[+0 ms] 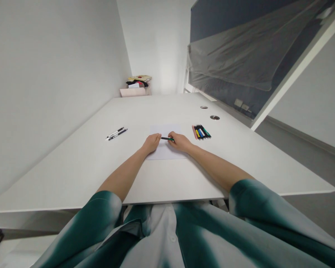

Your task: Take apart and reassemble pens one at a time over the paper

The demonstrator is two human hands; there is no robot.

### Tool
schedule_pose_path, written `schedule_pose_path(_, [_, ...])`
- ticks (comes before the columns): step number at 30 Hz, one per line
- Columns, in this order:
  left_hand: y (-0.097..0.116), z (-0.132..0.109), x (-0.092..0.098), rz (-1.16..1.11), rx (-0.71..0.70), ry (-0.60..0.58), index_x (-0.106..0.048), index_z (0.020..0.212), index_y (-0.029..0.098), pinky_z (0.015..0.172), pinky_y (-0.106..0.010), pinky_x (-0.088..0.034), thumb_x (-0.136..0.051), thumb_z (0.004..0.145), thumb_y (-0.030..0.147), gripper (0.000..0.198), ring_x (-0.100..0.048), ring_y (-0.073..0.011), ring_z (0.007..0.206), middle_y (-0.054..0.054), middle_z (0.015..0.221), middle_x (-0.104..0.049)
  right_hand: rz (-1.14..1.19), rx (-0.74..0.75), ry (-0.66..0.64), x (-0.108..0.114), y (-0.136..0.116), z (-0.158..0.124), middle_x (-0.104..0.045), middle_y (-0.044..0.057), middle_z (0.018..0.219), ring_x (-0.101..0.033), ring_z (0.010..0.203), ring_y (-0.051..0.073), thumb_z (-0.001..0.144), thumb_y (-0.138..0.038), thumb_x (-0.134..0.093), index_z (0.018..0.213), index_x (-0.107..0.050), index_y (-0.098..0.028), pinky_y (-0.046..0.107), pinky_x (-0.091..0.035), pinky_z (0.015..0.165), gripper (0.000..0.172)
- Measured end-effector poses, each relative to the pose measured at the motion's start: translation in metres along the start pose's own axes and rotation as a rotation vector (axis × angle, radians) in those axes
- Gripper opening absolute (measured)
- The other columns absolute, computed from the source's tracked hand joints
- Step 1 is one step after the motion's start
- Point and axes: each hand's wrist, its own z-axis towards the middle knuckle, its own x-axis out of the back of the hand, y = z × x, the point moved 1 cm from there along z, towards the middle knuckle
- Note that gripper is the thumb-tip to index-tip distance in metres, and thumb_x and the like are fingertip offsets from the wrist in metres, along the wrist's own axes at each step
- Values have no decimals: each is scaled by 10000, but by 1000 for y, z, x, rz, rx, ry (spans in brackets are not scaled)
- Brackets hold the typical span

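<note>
Over white paper, right hand clamped on green pen (tip hidden), left hand: grip unclear.

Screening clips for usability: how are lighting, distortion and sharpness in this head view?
Head view: soft, even light, with no glare on the white table. The same view's wide-angle lens splays the table edges and swells the sleeves. The left hand, right hand, green marker and paper are small but sharp.
</note>
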Motion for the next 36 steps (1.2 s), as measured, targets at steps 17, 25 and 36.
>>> schedule_pose_path(17, [0, -1, 4, -7, 62, 30, -432, 592, 220, 649, -308, -360, -341, 972, 443, 450, -480, -177, 631, -8, 557, -482, -71, 15, -62, -2, 3, 2, -720, 107, 1041, -645, 926, 192, 1052, -343, -361, 1083, -659, -169, 256, -380, 756, 347])
schedule_pose_path(25, [-1, -3, 5, -272, 81, 88, -591, 954, 203, 691, -290, -430, -455, 905, 357, 211, -554, -156, 689, -12, 810, -640, -56, -57, -48, -3, 4, 0, -721, 95, 928, -640, 826, 214, 1021, -368, -440, 1210, -555, -159, 263, -336, 661, 305])
schedule_pose_path(36, [4, -3, 8, -152, 82, 58, -574, 814, 197, 722, -305, -421, -505, 865, 255, 104, -540, -166, 720, -6, 742, -613, -64, -65, -41, -3, 6, 1, -727, 97, 962, -646, 841, 217, 1016, -370, -435, 1184, -573, -170, 270, -328, 665, 295])
